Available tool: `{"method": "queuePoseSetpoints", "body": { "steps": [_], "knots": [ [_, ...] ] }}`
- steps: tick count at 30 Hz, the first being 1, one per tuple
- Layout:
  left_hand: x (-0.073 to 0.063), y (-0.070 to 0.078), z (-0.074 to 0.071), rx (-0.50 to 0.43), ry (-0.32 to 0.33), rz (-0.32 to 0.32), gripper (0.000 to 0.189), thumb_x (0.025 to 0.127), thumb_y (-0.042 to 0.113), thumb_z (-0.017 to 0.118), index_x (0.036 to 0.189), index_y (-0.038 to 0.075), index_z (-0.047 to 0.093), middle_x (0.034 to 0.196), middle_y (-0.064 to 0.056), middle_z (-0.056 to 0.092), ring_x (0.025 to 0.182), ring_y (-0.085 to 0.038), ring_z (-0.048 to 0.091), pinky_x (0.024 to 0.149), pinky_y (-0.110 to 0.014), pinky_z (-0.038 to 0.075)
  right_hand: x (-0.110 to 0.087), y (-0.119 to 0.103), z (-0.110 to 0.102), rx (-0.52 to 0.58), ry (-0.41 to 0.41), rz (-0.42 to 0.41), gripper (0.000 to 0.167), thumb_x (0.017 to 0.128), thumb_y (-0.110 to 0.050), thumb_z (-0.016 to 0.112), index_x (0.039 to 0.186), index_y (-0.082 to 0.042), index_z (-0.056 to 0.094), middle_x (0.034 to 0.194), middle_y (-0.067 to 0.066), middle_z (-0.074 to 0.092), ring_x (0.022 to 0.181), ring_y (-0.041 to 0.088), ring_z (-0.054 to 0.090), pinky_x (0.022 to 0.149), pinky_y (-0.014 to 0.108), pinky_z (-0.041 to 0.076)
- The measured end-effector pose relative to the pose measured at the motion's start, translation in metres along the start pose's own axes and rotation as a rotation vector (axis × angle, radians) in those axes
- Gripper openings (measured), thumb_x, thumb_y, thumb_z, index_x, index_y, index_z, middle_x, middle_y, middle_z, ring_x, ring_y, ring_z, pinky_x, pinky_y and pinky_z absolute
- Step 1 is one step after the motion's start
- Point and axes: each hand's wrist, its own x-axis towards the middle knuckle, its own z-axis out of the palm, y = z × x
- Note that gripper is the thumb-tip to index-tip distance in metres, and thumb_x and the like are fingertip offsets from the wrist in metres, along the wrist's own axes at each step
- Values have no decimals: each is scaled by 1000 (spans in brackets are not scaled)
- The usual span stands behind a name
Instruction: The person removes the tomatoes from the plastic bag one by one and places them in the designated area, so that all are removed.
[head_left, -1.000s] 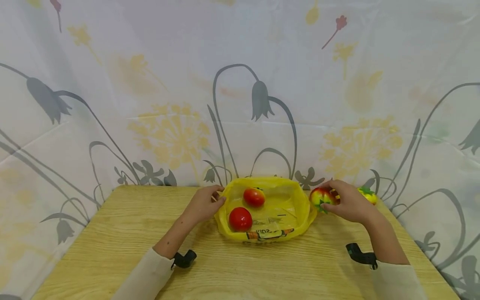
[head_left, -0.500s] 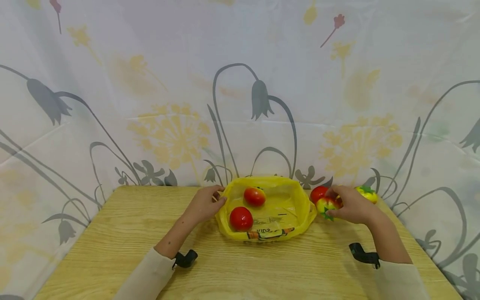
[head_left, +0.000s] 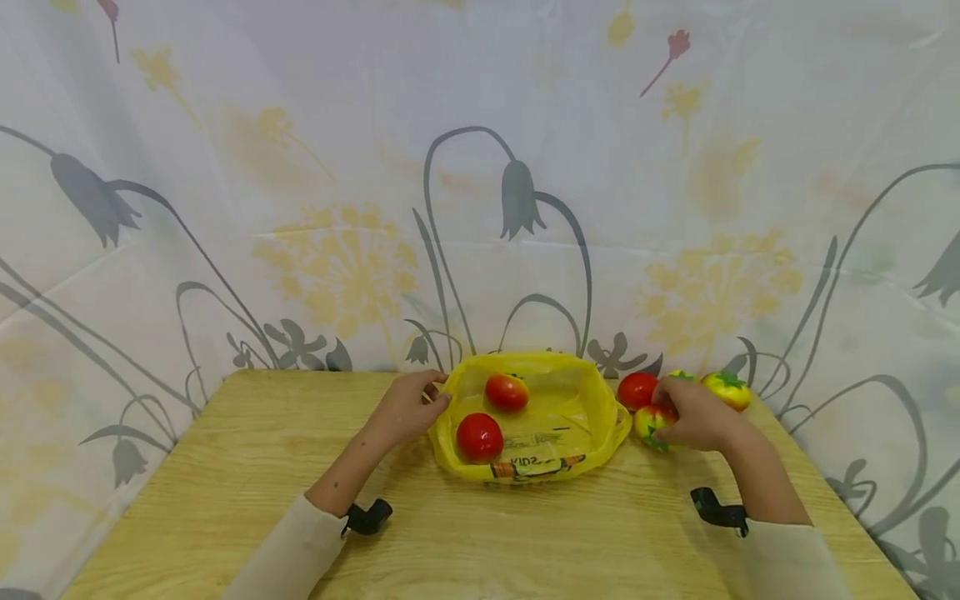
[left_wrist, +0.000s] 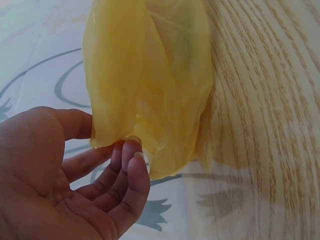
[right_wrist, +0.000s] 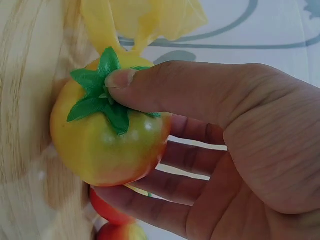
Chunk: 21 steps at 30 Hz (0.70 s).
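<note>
My left hand [head_left: 408, 408] pinches the left rim of a yellow plastic bag [left_wrist: 145, 75], its thumb and fingertips at the edge of the film. The bag lies with its mouth spread wide, and two red tomatoes [head_left: 480, 437] sit inside it. Just right of the bag, my right hand [head_left: 697, 415] grips a red-and-yellow tomato [right_wrist: 95, 150]. Its thumb lies on the green leafy top, and the other fingers reach round the far side, partly hidden. That tomato is close against the wooden table [head_left: 555, 533]. Right behind it is a red tomato [head_left: 637, 389].
Beyond the right hand, at the table's back right, a yellow tomato [head_left: 727, 390] with a green top stands near the edge. Another green-topped one [head_left: 681, 375] is mostly covered by the hand. A flower-patterned cloth [head_left: 480, 183] hangs directly behind the table.
My right hand has brought its tomato slightly toward me and down, uncovering the red tomato behind. The left hand stays at the bag's rim.
</note>
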Motion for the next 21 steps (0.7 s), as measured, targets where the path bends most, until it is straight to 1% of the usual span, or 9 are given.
{"method": "queuePoseSetpoints", "body": {
  "steps": [5, 11, 17, 21],
  "knots": [
    [-1, -2, 0, 1, -4, -1, 35, 102, 17, 70, 133, 1, 70, 98, -7, 73, 83, -19, 68, 71, -33, 59, 0, 0, 2, -3, -36, 14, 47, 78, -16, 91, 111, 2, 62, 103, 9, 65, 90, 25, 57, 81, 45, 52],
    [0, -3, 2, 8, -4, -3, 35, 102, 17, 70, 133, 2, 70, 100, -8, 73, 83, -19, 69, 72, -33, 60, -1, 1, 2, 11, -59, 14, 45, 82, -18, 90, 112, 2, 64, 101, 7, 64, 89, 23, 56, 80, 43, 52],
    [-1, -3, 2, 9, -1, -6, 35, 102, 17, 70, 133, 1, 70, 97, -7, 72, 81, -18, 68, 69, -31, 58, -3, -1, 0, 3, -55, -6, 42, 87, -19, 86, 116, 4, 67, 104, 8, 67, 89, 23, 58, 82, 45, 53],
    [-1, -1, 1, 7, -2, -1, 36, 102, 17, 70, 135, 1, 69, 98, -7, 72, 82, -18, 68, 68, -31, 58, -3, -1, -2, 7, -50, -5, 42, 88, -18, 85, 117, 6, 67, 105, 9, 68, 90, 24, 58, 83, 46, 54]
  ]
}}
